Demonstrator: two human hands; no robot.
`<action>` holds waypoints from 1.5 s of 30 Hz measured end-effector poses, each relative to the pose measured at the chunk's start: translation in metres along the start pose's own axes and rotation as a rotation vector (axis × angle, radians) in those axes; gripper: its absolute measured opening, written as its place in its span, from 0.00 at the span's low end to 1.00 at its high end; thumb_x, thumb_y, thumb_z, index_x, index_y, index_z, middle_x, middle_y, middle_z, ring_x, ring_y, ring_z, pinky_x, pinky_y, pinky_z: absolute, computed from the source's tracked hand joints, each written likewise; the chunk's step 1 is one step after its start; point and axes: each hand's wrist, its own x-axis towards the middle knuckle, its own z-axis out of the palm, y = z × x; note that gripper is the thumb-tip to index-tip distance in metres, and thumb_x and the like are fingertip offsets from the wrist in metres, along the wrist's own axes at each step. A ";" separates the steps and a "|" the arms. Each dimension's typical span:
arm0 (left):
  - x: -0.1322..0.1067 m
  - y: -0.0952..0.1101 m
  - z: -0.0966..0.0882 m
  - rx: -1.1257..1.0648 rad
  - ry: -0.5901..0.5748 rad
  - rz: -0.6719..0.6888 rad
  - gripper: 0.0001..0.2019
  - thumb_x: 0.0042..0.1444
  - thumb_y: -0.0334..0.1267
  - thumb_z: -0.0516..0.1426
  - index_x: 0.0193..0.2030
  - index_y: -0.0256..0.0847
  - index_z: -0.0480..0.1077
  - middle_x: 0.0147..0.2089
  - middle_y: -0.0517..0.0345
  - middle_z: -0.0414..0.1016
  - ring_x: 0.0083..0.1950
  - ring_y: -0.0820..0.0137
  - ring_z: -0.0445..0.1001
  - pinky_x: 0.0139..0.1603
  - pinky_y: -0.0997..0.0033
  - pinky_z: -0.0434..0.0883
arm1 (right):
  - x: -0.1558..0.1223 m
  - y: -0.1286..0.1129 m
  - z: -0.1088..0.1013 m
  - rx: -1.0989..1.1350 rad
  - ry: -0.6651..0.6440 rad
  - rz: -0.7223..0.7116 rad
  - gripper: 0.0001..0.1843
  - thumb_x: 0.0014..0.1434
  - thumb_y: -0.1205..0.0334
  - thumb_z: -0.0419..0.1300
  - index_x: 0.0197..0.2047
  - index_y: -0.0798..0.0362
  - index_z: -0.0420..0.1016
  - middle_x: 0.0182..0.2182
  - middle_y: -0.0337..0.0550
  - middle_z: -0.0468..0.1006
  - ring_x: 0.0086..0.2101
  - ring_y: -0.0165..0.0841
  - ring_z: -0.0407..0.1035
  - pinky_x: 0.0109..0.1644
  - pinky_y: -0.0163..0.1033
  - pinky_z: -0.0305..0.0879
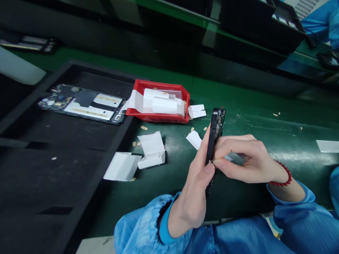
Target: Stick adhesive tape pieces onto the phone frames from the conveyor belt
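Note:
My left hand (195, 187) is closed round an opened smartphone (212, 137), held on edge above the green bench so that its circuit side faces right. The left thumb lies along the phone's near edge. At the phone's inner side, my right hand (243, 158) has its thumb and index finger pinched together, touching the phone close to the left thumb. Whatever is between those fingertips is too small or hidden to name. A red beaded bracelet (284, 174) circles the right wrist.
A red bin (160, 118) holds white paper strips. Peeled paper pieces (152, 148) and tan scraps lie on the green bench (169, 187). Another opened phone (87, 104) rests in a black tray (66, 169) at left. Another person's blue sleeve (321, 21) shows at the upper right.

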 end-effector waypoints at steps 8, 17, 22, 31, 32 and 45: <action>-0.002 -0.008 -0.005 -0.065 -0.036 0.033 0.22 0.70 0.46 0.53 0.69 0.52 0.68 0.71 0.63 0.69 0.77 0.54 0.58 0.79 0.54 0.52 | 0.002 0.000 -0.001 -0.127 0.021 0.020 0.08 0.66 0.68 0.62 0.33 0.55 0.72 0.27 0.38 0.75 0.29 0.26 0.68 0.34 0.33 0.68; -0.006 -0.009 0.001 -0.248 0.135 -0.023 0.25 0.65 0.49 0.57 0.67 0.49 0.70 0.63 0.56 0.77 0.70 0.51 0.70 0.71 0.49 0.67 | -0.008 -0.022 0.018 -0.186 0.294 -0.036 0.04 0.63 0.72 0.64 0.39 0.55 0.77 0.41 0.47 0.76 0.41 0.29 0.74 0.44 0.35 0.75; -0.007 -0.004 0.011 -0.238 0.202 0.046 0.23 0.63 0.47 0.58 0.64 0.46 0.74 0.61 0.55 0.79 0.74 0.52 0.63 0.75 0.50 0.61 | -0.006 -0.021 0.029 -0.163 0.320 -0.009 0.04 0.64 0.71 0.63 0.39 0.53 0.78 0.43 0.47 0.74 0.39 0.30 0.73 0.42 0.38 0.76; -0.015 -0.006 0.008 -0.090 0.244 0.036 0.24 0.64 0.48 0.55 0.64 0.43 0.72 0.66 0.54 0.75 0.72 0.55 0.67 0.73 0.58 0.65 | -0.003 -0.013 0.034 -0.016 0.330 0.009 0.04 0.64 0.71 0.63 0.37 0.55 0.77 0.42 0.45 0.74 0.41 0.29 0.74 0.47 0.37 0.77; -0.016 -0.006 0.007 -0.070 0.238 0.037 0.24 0.64 0.48 0.55 0.65 0.43 0.71 0.67 0.55 0.74 0.73 0.55 0.66 0.74 0.58 0.64 | -0.003 -0.013 0.035 0.011 0.332 0.025 0.04 0.64 0.71 0.63 0.36 0.55 0.77 0.42 0.45 0.73 0.42 0.29 0.74 0.48 0.37 0.77; -0.010 -0.008 -0.005 -0.013 0.319 -0.042 0.29 0.62 0.48 0.46 0.65 0.41 0.71 0.63 0.54 0.77 0.74 0.50 0.63 0.74 0.48 0.63 | -0.007 -0.023 0.033 0.045 0.297 0.155 0.11 0.69 0.69 0.56 0.44 0.60 0.81 0.45 0.49 0.74 0.46 0.28 0.74 0.52 0.33 0.73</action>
